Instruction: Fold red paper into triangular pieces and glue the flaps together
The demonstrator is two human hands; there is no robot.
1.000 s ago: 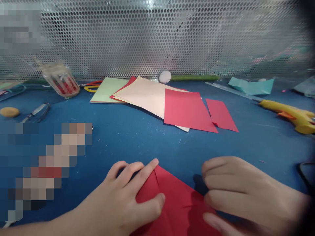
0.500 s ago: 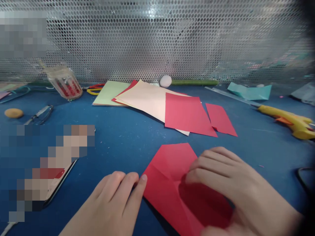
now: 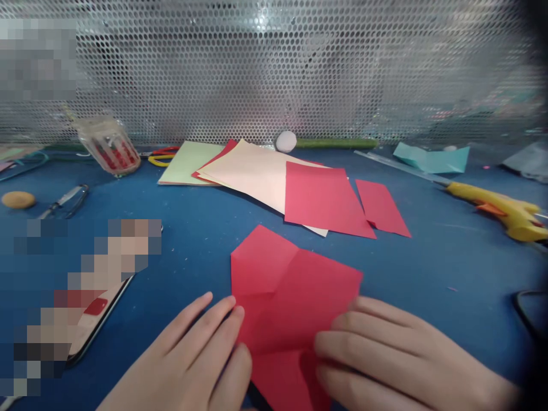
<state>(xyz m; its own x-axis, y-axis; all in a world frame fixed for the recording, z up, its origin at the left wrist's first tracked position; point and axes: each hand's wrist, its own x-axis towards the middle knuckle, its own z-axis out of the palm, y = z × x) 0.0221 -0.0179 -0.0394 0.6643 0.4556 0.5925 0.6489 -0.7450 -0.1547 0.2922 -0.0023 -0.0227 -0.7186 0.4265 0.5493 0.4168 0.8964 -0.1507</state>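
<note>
A sheet of red paper [image 3: 295, 302] with crease lines lies before me, its lower part folded and raised off the table. My left hand [image 3: 201, 348] holds its left edge, fingertips against the paper and thumb mostly hidden. On the right side, my right hand [image 3: 385, 348] has its fingers bent over the paper's edge, and its thumb is out of sight. Beyond the sheet, a red square of paper [image 3: 325, 200] rests on a cream sheet [image 3: 252, 171], beside a smaller red piece [image 3: 383, 206].
A yellow glue gun [image 3: 496, 205] lies at right, near a folded teal paper [image 3: 432, 158]. At left are a phone [image 3: 98, 314], partly pixelated, a jar [image 3: 112, 145] and an egg-shaped brown object [image 3: 18, 200]. A white ball [image 3: 286, 141] sits by the perforated metal panel [image 3: 240, 68].
The red paper has turned, so a corner now points away at upper left. My right hand has moved down the sheet's right side; my left hand's fingers have spread a little.
</note>
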